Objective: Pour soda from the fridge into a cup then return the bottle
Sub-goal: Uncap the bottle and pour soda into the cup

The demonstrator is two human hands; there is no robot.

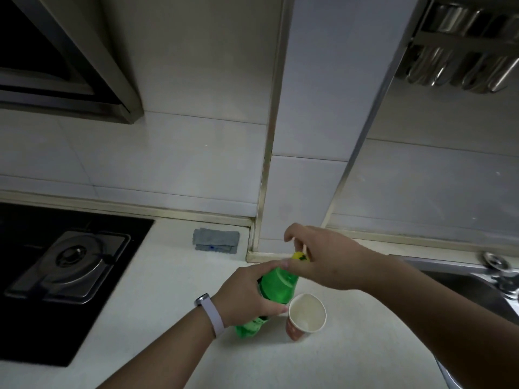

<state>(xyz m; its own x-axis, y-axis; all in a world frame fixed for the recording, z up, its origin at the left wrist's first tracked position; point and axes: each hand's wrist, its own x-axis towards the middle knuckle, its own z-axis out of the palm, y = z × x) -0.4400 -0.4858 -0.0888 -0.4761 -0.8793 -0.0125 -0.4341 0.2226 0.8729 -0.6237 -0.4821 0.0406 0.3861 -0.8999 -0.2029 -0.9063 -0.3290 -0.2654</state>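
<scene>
Pretty dim shot overall, just flat greyish indoor light. The white wall tiles (196, 153) come out dull grey and the tabletop (168, 276) looks a muddy off-white. The gas hob (70, 265) on the left is nearly pure black with the detail mostly crushed, and it's the same for the range hood (56, 66) above it. The only glints are soft highlights on the hanging steel utensils (460, 68) top right and on the metal corner trim (271, 136). Shadows under the left hand (247, 293) and right hand (328, 262) are faint and soft-edged. The green soda bottle (278, 284) and its yellow cap (299, 256) are the only punchy colours. Fisheye bend is strong: the wall trims lean outward, and the sink (463, 284) at the right edge is smeared and soft.
</scene>
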